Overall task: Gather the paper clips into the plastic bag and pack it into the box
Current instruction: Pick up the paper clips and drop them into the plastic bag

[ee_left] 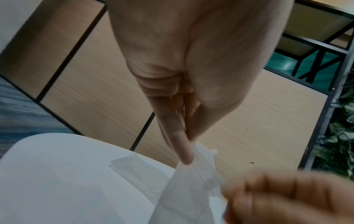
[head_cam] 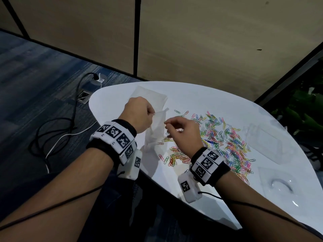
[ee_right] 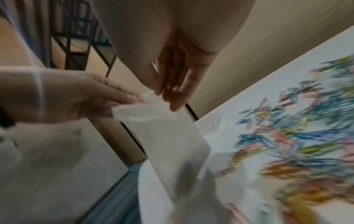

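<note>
A small clear plastic bag (head_cam: 155,132) hangs upright over the white table's left part, its bottom on the tabletop. My left hand (head_cam: 153,114) pinches the bag's top left rim between thumb and forefinger (ee_left: 186,153). My right hand (head_cam: 166,124) is at the mouth's other side, its bunched fingertips (ee_right: 173,104) on the rim of the bag (ee_right: 166,136). A wide heap of coloured paper clips (head_cam: 222,137) lies on the table just right of the bag, partly under my right wrist. A clear plastic box (head_cam: 269,142) sits beyond the heap at the right.
A second flat plastic bag (head_cam: 150,96) lies at the table's far left. Another clear lid or tray (head_cam: 283,184) rests near the right front edge. The rounded table edge (head_cam: 97,117) drops to carpet with cables (head_cam: 57,133). Wooden wall panels stand behind.
</note>
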`<state>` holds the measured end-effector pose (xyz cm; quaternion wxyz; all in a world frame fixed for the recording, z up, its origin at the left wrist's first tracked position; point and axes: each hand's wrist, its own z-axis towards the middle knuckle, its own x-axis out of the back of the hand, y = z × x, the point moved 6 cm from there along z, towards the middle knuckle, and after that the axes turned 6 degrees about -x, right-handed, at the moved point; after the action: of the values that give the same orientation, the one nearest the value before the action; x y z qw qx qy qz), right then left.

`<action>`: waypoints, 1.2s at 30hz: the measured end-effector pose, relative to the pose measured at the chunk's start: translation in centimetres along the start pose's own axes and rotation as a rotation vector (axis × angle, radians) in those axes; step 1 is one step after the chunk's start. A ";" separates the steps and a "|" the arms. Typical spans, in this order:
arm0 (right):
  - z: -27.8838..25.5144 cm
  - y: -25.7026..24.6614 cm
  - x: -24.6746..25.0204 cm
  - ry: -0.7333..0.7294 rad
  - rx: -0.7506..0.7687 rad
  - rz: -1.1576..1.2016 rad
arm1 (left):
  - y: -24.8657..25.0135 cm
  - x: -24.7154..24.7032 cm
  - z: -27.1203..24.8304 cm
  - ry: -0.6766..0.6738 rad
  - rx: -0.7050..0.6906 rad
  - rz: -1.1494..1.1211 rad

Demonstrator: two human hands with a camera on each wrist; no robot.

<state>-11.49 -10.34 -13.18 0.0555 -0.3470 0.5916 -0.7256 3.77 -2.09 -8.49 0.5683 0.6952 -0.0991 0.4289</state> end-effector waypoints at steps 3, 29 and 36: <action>-2.3 3.7 -2.9 -0.379 0.156 -0.529 | -0.3 0.6 0.1 0.043 0.014 -0.016; -1.3 11.8 0.1 -0.319 -0.067 -1.004 | 0.0 -1.4 -0.2 -0.107 0.017 0.030; 1.0 8.2 6.5 0.028 -0.399 -0.245 | 0.3 -1.9 -0.3 -0.121 0.019 0.028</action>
<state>-18.48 -16.75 -17.62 -0.1109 -0.4100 0.6777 -0.6003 2.31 -2.61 -9.67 0.5484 0.7238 -0.1390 0.3949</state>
